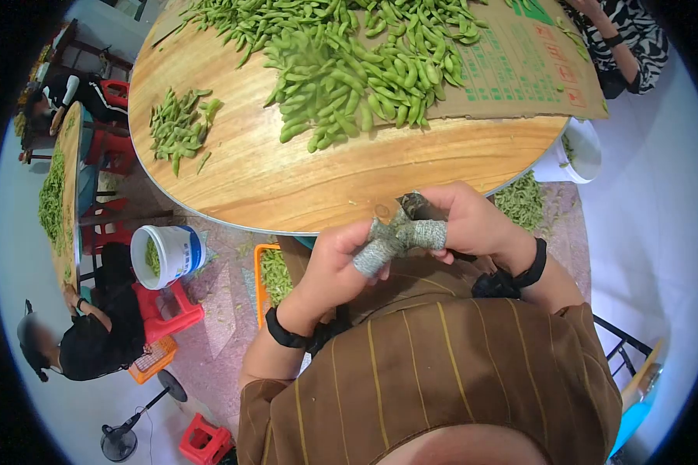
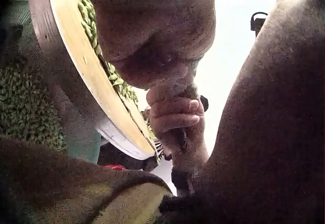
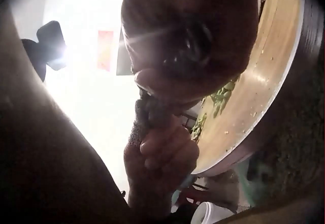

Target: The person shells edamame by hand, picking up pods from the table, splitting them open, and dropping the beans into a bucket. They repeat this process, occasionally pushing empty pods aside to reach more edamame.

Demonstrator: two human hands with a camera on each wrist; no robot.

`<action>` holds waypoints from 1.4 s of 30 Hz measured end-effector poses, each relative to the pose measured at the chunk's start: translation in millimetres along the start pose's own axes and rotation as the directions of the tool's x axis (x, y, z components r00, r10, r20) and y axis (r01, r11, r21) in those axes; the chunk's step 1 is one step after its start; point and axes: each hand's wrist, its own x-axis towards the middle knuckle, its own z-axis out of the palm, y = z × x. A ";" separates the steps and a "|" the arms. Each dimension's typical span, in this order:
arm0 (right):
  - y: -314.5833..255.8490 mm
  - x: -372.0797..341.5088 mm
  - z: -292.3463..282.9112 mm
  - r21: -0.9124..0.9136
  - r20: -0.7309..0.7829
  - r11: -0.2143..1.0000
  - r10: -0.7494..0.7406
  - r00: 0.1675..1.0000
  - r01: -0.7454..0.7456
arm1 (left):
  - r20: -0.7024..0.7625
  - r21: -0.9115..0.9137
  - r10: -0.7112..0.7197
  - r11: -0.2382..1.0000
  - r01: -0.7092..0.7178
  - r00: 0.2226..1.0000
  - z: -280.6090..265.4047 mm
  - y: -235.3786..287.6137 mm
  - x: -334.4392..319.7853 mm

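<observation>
In the head view, my left hand [image 1: 333, 256] and right hand [image 1: 469, 221] meet at their fingertips just off the round table's near edge, above my lap. Grey-green woven wraps [image 1: 376, 254] cover both thumbs, and their tips come together. A dark, mottled covering [image 1: 416, 205] shows by the right index finger. Curled fingers of the right hand [image 2: 175, 112] appear in the left wrist view; those of the left hand [image 3: 165, 153] appear in the right wrist view. I cannot tell what the fingertips hold, since the wraps and fingers hide it.
Green soybean pods [image 1: 349, 77] are heaped on the wooden table [image 1: 248, 182], partly over flattened cardboard [image 1: 512, 70]. A smaller pile [image 1: 180, 124] lies left. Below are an orange crate [image 1: 260, 283], a white bucket [image 1: 167, 256] and red stools [image 1: 163, 310]. Other people sit at left and upper right.
</observation>
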 end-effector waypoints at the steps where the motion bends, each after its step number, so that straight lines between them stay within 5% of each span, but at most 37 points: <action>1: -2.1 -0.5 0.8 -0.002 0.000 1.000 0.003 1.000 -0.003 | 0.024 -0.192 -0.107 0.975 0.110 0.994 -1.6 -0.6 -0.7; 4: -3.0 1.9 5.2 -0.079 -0.025 0.997 0.003 1.000 -0.005 | 0.011 -0.032 0.001 0.999 0.000 1.000 -5.7 -15.8 1.9; 5: 5.8 6.5 5.7 -0.437 -0.049 0.859 -0.320 0.946 0.268 | 0.010 -0.033 0.001 0.999 -0.001 1.000 -7.3 -17.1 2.4; 6: 11.4 8.8 6.9 -0.727 0.047 0.529 -0.597 0.801 0.438 | -0.024 0.161 0.091 0.983 -0.086 0.996 -9.4 -18.0 3.0; 7: 13.2 8.3 9.5 -0.728 0.047 0.530 -0.596 0.802 0.436 | -0.040 0.350 0.185 0.923 -0.159 0.982 -11.1 -18.4 3.5; 9: 15.8 7.4 14.6 -0.866 0.167 0.256 -0.663 0.730 0.429 | -0.038 0.381 0.205 0.908 -0.176 0.978 -12.7 -9.2 3.0; 13: 13.4 8.5 12.2 -0.851 0.274 0.195 -0.627 0.729 0.487 | 0.009 0.448 0.276 0.858 -0.250 0.961 -19.6 -12.1 1.2; 17: 14.7 14.4 12.6 -0.825 0.190 0.347 -0.574 0.796 0.447 | 0.066 0.274 0.257 0.925 -0.265 0.964 -20.1 -21.1 -0.8; 19: 15.1 16.9 15.3 -0.824 0.136 0.401 -0.545 0.827 0.400 | -0.009 -0.072 -0.033 0.997 0.032 0.999 -17.2 -18.7 -7.3; 21: 15.6 18.3 17.6 -0.571 -0.144 0.785 -0.385 0.912 0.241 | -0.075 -0.071 -0.003 0.997 -0.002 0.997 -23.9 -19.7 -15.1; 22: 14.0 17.1 15.7 -0.555 -0.159 0.811 -0.319 0.934 0.183 | -0.142 -0.053 0.040 0.997 -0.048 0.989 -31.6 -20.7 -19.6; 24: 17.8 25.9 9.2 -0.730 0.058 0.543 -0.558 0.828 0.416 | -0.262 -0.007 0.047 0.999 -0.050 0.964 -46.7 -20.7 -36.4; 25: 22.2 27.3 6.3 -0.727 0.056 0.547 -0.555 0.830 0.415 | -0.277 0.106 -0.039 0.992 0.071 0.960 -58.3 -25.6 -49.0; 27: 28.2 28.7 0.7 -0.844 0.228 0.319 -0.514 0.827 0.431 | -0.299 0.217 -0.123 0.957 0.193 0.946 -83.3 -40.4 -76.8; 28: 20.1 29.3 0.8 -0.844 0.229 0.319 -0.514 0.827 0.432 | -0.292 0.580 -0.162 0.754 0.309 0.942 -92.5 -49.0 -90.5; 29: 4.8 29.5 2.4 -0.880 0.109 0.356 -0.494 0.862 0.315 | -0.304 0.836 -0.202 0.412 0.362 0.931 -97.6 -57.3 -101.4; 30: -7.3 32.1 3.4 -0.899 -0.014 0.392 -0.468 0.883 0.194 | -0.307 0.834 -0.205 0.412 0.367 0.929 -99.0 -65.9 -110.7; 32: -21.2 56.1 -3.5 -0.955 -0.044 0.262 -0.591 0.805 0.141 | -0.453 0.870 -0.294 0.059 0.489 0.842 -99.9 -78.0 -122.3; 36: -21.4 111.9 -26.7 -0.998 0.049 -0.006 -0.721 0.691 0.064 | -0.424 0.853 -0.117 0.283 0.440 0.898 -76.6 -50.1 -95.9; 38: -20.5 109.9 -24.0 -0.997 0.069 -0.028 -0.740 0.669 0.071 | -0.367 0.849 0.166 0.461 0.257 0.915 -64.9 -29.3 -72.7; 39: -22.1 109.3 -22.0 -0.995 0.093 -0.055 -0.759 0.644 0.080 | -0.369 0.848 0.165 0.462 0.259 0.915 -60.7 -24.1 -61.3; 40: -24.3 102.4 -19.2 -0.995 0.094 -0.054 -0.757 0.647 0.082 | -0.308 0.867 0.313 0.482 0.129 0.898 -56.3 -20.5 -50.0; 42: -30.5 75.0 -11.5 -0.994 -0.014 0.090 -0.697 0.717 0.068 | -0.246 0.852 0.497 0.520 -0.059 0.832 -44.2 -12.1 -23.4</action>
